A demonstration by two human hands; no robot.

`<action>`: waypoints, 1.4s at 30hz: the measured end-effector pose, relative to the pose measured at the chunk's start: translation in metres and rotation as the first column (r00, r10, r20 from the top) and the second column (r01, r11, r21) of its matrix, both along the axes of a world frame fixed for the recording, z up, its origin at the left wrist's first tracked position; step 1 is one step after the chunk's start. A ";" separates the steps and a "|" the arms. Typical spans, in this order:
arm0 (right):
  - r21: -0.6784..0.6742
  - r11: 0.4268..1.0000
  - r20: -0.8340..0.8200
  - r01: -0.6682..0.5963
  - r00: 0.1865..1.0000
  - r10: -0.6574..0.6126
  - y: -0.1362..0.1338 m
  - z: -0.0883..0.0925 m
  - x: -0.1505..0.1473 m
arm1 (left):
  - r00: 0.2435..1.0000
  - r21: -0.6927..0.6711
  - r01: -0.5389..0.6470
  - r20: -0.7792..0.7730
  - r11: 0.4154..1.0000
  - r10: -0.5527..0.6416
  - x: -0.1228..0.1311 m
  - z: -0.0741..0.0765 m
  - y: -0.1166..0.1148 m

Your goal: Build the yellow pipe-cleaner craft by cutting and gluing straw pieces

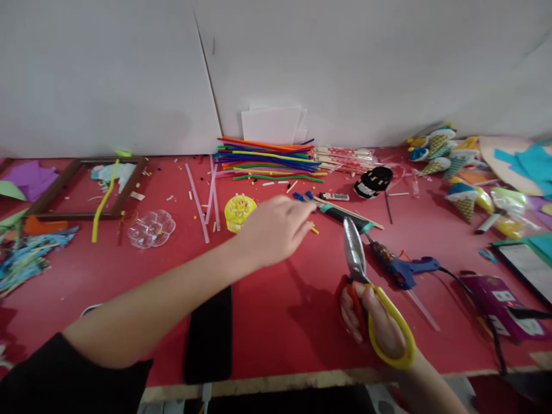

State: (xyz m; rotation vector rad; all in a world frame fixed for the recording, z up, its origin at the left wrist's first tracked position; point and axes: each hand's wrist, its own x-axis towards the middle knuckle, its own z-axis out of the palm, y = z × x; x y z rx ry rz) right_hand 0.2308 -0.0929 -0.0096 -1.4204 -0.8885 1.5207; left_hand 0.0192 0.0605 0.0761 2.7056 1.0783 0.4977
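Two hands [276, 230]; right [382, 323] gripping red-and-yellow scissors [355, 252].

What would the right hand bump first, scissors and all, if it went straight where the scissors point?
Probably the black stick: the tip of the scissors in the right hand already overlaps it in the picture. Depth is unclear, so they might pass above.

left sleeve [77, 376] | black | plain | loose-hemmed | left forearm [159, 296] bare
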 end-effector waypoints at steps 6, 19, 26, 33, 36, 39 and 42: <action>0.038 0.998 -0.031 -0.044 0.998 0.045 -0.001 -0.007 0.007 | 0.933 0.016 -0.358 -0.017 0.934 0.358 -0.020 0.046 0.130; -0.023 0.999 -0.117 0.036 0.992 -0.038 -0.034 -0.041 0.020 | 0.881 0.071 -0.183 -0.430 0.980 0.196 0.027 -0.002 0.225; -0.028 0.999 -0.142 -0.016 0.990 0.012 -0.037 -0.055 0.026 | 0.920 0.115 -0.297 -0.231 0.948 0.316 0.013 0.020 0.225; -0.030 0.998 -0.044 -0.062 0.997 0.060 -0.009 -0.023 0.008 | 0.846 -0.009 -0.478 0.264 0.879 0.463 -0.018 0.097 0.130; -0.039 0.985 0.008 -0.166 0.986 0.166 -0.003 -0.007 0.013 | 0.820 -0.324 -0.453 0.214 0.830 0.531 -0.035 0.096 0.054; -0.094 0.958 0.038 -0.272 0.960 0.277 -0.009 0.001 0.026 | 0.858 -0.610 -0.349 0.097 0.711 0.504 -0.051 0.067 -0.016; -0.197 0.895 0.072 -0.400 0.904 0.420 -0.017 0.008 0.037 | 0.861 -0.731 -0.317 0.045 0.604 0.507 -0.064 0.029 -0.066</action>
